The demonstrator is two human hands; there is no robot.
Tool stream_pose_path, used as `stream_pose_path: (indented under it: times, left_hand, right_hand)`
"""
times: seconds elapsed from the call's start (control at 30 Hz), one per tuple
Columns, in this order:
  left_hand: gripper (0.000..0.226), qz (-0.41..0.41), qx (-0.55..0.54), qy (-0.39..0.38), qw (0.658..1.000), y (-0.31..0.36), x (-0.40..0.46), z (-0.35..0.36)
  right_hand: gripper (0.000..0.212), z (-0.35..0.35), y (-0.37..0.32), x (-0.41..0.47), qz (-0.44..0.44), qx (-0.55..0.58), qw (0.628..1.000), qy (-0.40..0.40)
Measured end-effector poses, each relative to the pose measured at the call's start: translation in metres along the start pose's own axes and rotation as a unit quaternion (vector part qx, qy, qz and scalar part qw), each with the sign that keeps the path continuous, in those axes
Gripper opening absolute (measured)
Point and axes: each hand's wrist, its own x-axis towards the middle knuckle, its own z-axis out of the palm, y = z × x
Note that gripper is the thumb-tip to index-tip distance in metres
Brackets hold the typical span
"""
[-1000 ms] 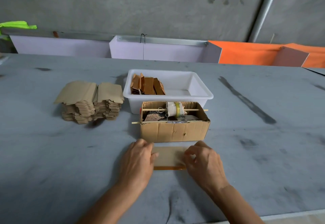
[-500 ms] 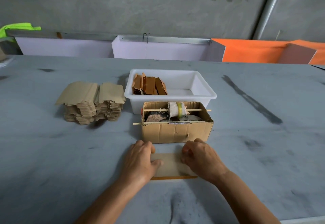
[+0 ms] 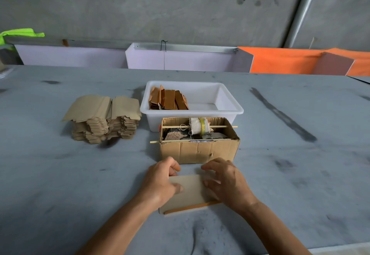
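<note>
Cardboard piece [image 3: 190, 187], left hand [image 3: 160, 182] grip pinching one end, right hand [image 3: 227, 182] clasping the other

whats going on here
A person is working a flat cardboard piece on the grey table, with the left hand and right hand each holding an end. A stack of flat blanks sits to the left. Folded brown pieces lie in the white tub behind a small cardboard box.

left hand [image 3: 160, 182] and right hand [image 3: 227, 183] on a cardboard sheet [image 3: 190, 187]
</note>
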Motion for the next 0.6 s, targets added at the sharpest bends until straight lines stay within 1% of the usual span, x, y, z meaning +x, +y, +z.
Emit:
stream_pose_path:
  times: [0.1,0.2,0.37,0.53,0.6]
  left_hand:
    - [0.032,0.021,-0.04,0.004,0.999,0.0,-0.002,0.0]
    - [0.031,0.032,-0.049,0.016,0.998,-0.004,-0.002,0.0]
    - [0.025,0.033,-0.034,0.035,0.998,-0.004,0.005,0.001]
    - [0.021,0.033,-0.005,0.032,0.999,-0.004,0.011,0.003]
    - [0.014,0.038,0.007,0.034,0.999,-0.004,0.013,0.004]
  right_hand:
    - [0.029,0.001,0.001,0.002,-0.007,0.009,1.0,0.007]
    - [0.024,0.003,0.001,0.004,-0.018,0.01,1.0,0.003]
    - [0.018,0.0,0.001,0.008,-0.008,0.026,1.0,0.009]
    - [0.016,-0.001,0.0,0.01,-0.035,-0.013,0.999,0.008]
    - [0.018,-0.002,0.0,0.011,-0.055,-0.036,0.998,0.001]
